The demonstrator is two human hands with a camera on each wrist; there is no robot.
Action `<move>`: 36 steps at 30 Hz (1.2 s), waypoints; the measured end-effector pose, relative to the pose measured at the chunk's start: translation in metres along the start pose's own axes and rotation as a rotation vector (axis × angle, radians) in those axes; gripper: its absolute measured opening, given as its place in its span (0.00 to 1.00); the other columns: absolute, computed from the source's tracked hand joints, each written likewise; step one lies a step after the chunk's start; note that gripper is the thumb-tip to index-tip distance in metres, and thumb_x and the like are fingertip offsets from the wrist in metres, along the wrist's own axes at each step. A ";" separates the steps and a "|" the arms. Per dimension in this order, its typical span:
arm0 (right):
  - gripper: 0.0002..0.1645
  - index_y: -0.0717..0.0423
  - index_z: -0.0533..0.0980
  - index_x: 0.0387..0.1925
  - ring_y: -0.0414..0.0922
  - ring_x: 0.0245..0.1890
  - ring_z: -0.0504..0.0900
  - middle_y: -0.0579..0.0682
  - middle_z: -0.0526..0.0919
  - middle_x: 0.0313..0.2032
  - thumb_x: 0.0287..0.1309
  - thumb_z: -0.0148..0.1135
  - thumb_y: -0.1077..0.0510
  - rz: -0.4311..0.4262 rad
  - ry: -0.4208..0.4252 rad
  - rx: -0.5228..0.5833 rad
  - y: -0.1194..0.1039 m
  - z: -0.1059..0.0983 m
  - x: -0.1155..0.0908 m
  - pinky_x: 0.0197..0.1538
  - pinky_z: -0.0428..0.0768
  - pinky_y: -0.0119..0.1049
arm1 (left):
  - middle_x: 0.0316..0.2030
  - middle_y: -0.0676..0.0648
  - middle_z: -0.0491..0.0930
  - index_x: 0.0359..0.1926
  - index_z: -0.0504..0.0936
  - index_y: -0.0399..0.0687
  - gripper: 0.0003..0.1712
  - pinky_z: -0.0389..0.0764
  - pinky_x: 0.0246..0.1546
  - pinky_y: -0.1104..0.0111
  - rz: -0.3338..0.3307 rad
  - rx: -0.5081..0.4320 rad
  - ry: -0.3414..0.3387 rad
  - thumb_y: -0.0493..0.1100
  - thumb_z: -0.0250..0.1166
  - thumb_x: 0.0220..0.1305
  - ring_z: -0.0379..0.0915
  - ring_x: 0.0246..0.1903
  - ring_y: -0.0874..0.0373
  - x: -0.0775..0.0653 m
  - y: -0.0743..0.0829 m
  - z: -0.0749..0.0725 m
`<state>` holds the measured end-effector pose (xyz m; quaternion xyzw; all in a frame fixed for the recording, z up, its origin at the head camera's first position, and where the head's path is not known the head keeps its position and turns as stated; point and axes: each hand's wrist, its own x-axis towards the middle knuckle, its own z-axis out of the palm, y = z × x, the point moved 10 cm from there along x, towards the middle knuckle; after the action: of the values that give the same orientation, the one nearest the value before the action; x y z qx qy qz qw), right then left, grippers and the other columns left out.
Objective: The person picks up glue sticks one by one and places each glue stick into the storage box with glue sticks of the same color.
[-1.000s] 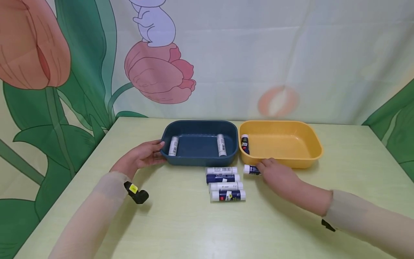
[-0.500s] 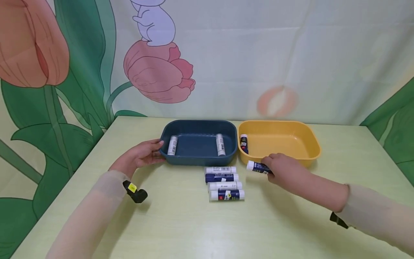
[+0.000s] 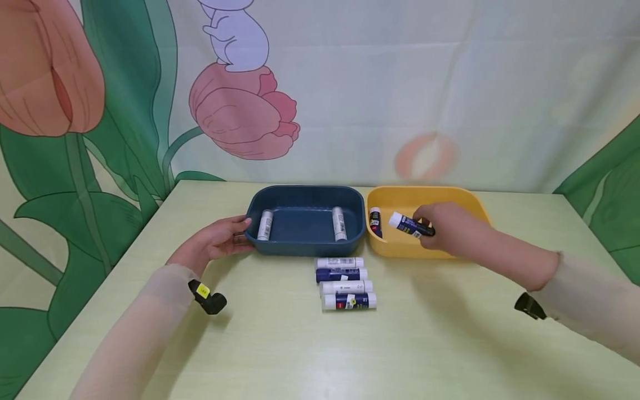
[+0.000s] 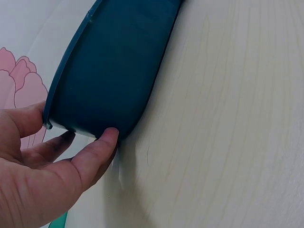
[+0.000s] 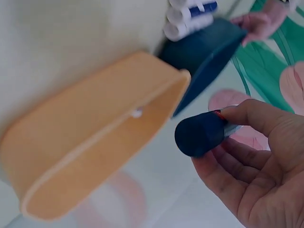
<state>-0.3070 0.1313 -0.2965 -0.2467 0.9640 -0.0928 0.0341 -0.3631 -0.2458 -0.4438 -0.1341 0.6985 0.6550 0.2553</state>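
My right hand (image 3: 445,225) pinches a dark blue glue stick (image 3: 407,224) with a white end, held above the yellow bin (image 3: 430,251). In the right wrist view its dark end (image 5: 197,135) faces the camera, between thumb and fingers. Another dark glue stick (image 3: 375,222) lies inside the yellow bin at its left side. My left hand (image 3: 220,239) rests against the left end of the dark blue bin (image 3: 305,248); in the left wrist view its fingertips touch the outer wall. Two white glue sticks, one left (image 3: 265,225) and one right (image 3: 339,224), lie in that bin.
Several glue sticks lie in a stack of rows in front of the blue bin, among them a white one (image 3: 346,287) and a navy one (image 3: 349,301). Both bins stand side by side on the pale table (image 3: 280,344). A printed cloth (image 3: 340,111) hangs behind.
My right hand has picked up the glue stick from the table before the yellow bin and raised it over that bin. My left hand stays at the blue bin.
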 end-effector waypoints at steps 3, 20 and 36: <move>0.20 0.67 0.80 0.52 0.45 0.30 0.78 0.57 0.87 0.40 0.59 0.68 0.62 0.041 -0.014 0.046 0.007 -0.013 0.004 0.34 0.79 0.37 | 0.79 0.35 0.49 0.83 0.40 0.49 0.36 0.62 0.77 0.50 0.000 -0.001 0.000 0.47 0.42 0.84 0.62 0.68 0.47 0.000 0.000 0.000; 0.25 0.71 0.79 0.54 0.53 0.41 0.84 0.67 0.86 0.47 0.61 0.69 0.58 0.105 -0.002 0.136 0.028 -0.057 0.040 0.46 0.87 0.46 | 0.77 0.36 0.54 0.83 0.40 0.48 0.36 0.64 0.76 0.50 0.008 0.006 -0.011 0.47 0.43 0.83 0.67 0.60 0.52 0.000 0.001 -0.001; 0.25 0.71 0.76 0.60 0.57 0.51 0.87 0.69 0.82 0.56 0.70 0.61 0.57 0.291 -0.212 0.432 0.057 -0.025 0.090 0.54 0.88 0.46 | 0.78 0.35 0.52 0.83 0.41 0.48 0.36 0.63 0.77 0.50 0.012 -0.002 -0.005 0.47 0.43 0.83 0.65 0.62 0.50 -0.001 0.000 -0.001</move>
<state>-0.4152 0.1415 -0.2847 -0.1010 0.9382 -0.2641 0.1996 -0.3628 -0.2469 -0.4432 -0.1283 0.6979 0.6576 0.2531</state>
